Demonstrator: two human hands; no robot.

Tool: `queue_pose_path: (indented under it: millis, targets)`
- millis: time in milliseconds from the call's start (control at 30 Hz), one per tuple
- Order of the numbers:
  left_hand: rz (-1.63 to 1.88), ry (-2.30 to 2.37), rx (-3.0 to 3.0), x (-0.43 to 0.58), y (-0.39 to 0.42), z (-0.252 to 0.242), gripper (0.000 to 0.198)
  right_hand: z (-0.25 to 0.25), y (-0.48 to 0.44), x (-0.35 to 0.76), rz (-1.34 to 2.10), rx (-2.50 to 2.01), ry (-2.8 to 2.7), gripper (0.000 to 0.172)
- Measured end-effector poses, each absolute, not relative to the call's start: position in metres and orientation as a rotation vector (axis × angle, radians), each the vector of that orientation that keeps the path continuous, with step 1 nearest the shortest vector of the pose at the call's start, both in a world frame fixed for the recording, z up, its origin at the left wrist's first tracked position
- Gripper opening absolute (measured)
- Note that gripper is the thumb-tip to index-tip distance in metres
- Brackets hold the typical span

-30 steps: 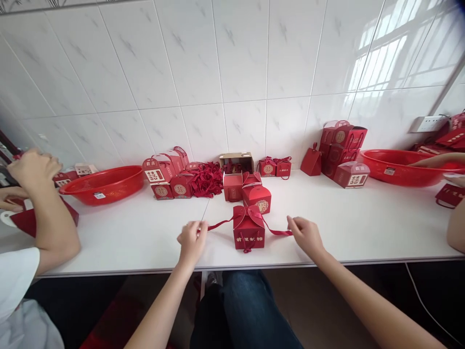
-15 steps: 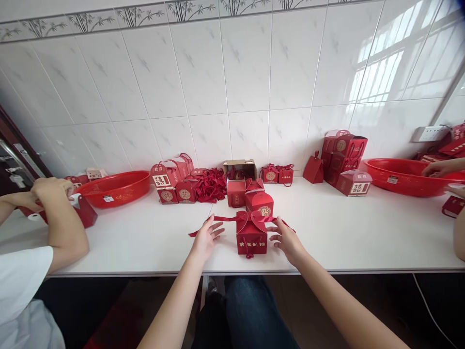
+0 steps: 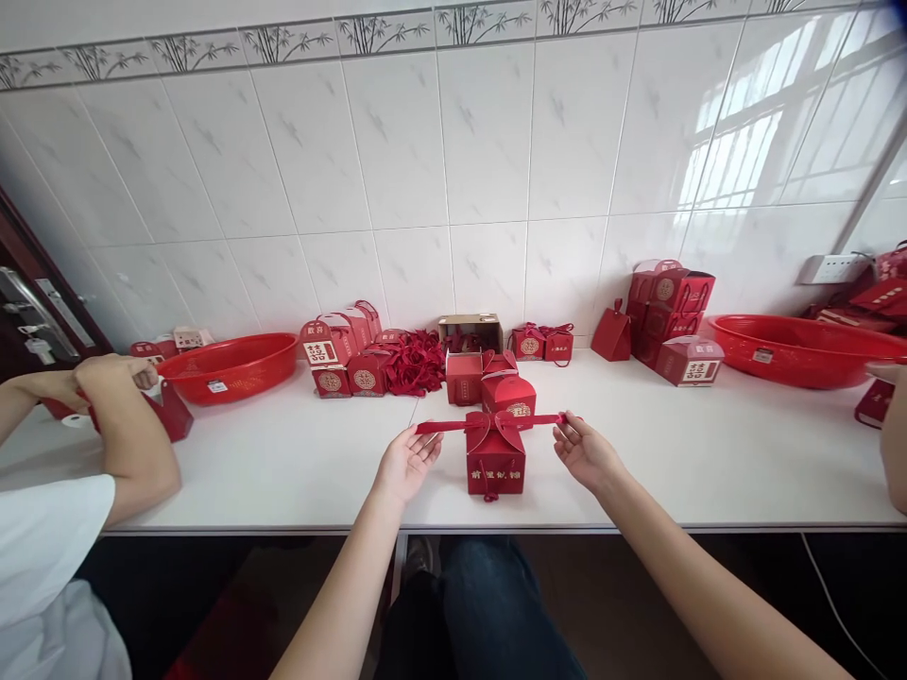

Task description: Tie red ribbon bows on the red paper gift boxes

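A small red gift box [image 3: 495, 463] with gold characters and a cord handle stands upright near the front edge of the table. Across its folded top runs a red ribbon [image 3: 453, 427], stretched nearly straight to both sides. My left hand [image 3: 409, 461] pinches the ribbon's left end between thumb and fingers. On the other side my right hand [image 3: 585, 451] has the right end pinched in its fingertips. Neither hand touches the box itself. Right behind it stand another red box with a rounded lid [image 3: 511, 395] and a square red box [image 3: 463, 378].
A heap of red ribbons [image 3: 418, 364] lies behind, beside stacked red boxes [image 3: 330, 354]. More boxes [image 3: 670, 302] are piled at right. Red basins [image 3: 231, 368] [image 3: 800, 354] stand at both sides. Co-workers' arms [image 3: 134, 425] [image 3: 894, 444] rest at the left and reach in at the right.
My right hand has moved outward and the ribbon is now drawn taut across the box top; its loose ends no longer trail past my hands. The co-worker's hand has left the right basin.
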State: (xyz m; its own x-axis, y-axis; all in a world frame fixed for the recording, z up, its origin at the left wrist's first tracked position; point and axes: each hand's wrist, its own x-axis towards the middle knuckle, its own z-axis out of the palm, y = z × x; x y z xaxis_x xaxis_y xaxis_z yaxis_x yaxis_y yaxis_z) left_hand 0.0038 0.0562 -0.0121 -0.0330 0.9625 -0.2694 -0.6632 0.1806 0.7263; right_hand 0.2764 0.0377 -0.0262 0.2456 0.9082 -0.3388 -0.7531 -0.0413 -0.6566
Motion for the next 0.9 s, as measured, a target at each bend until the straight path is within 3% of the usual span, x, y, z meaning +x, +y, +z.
queue_pose_path:
  millis: [467,667,900]
  targets:
    - [1.435,0.903,0.545,0.008,0.05,-0.015,0.008,-0.036,0.038,0.284,1.17,-0.872,-0.445,0.012]
    - [1.648,0.859,0.806,0.007,0.058,0.018,0.024,-0.001,0.036,0.286,1.063,-0.852,-0.507,0.01]
    - [1.693,0.784,1.149,0.025,0.073,0.076,0.034,0.064,0.042,0.273,0.9,-0.851,-0.829,0.023]
